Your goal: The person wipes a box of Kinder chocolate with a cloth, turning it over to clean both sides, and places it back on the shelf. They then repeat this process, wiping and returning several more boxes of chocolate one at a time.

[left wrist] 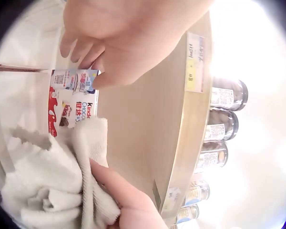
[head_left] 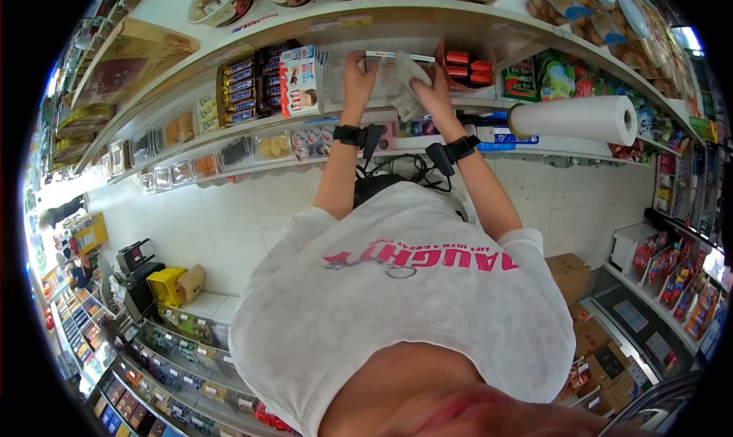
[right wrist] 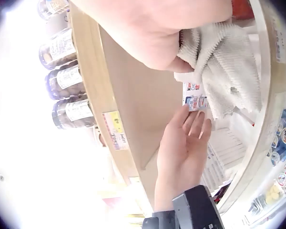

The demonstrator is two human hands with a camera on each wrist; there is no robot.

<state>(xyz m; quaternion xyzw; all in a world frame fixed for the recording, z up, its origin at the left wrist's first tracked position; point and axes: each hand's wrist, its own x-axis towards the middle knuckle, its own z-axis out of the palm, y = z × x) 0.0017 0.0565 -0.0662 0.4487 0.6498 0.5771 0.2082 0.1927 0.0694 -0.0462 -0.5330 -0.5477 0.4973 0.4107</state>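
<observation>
Left wrist view puts the Kinder box (left wrist: 74, 102) left of centre, under the wooden shelf (left wrist: 148, 133); my left hand (left wrist: 128, 43) pinches its upper end. I judge it light, stiff card: grip the narrow sides. Lower down, my right hand (left wrist: 128, 205) bunches a soft white cloth (left wrist: 52, 186).

The middle shelf (head_left: 252, 126) curved along the wall with a pale rim. On it stood an open carton of chocolate bars (head_left: 240, 90), a Kinder display carton (head_left: 301, 78) just beside it, then a clear bin (head_left: 343, 86) with a Kinder packet (left wrist: 74, 112) upright inside. Further right sat stacked red boxes (head_left: 469, 67) and green packets (head_left: 553, 74). The wooden upper shelf (left wrist: 148, 133) carried a row of labelled jars (left wrist: 226, 95) and bore a price tag (left wrist: 195, 62) on its edge.
</observation>
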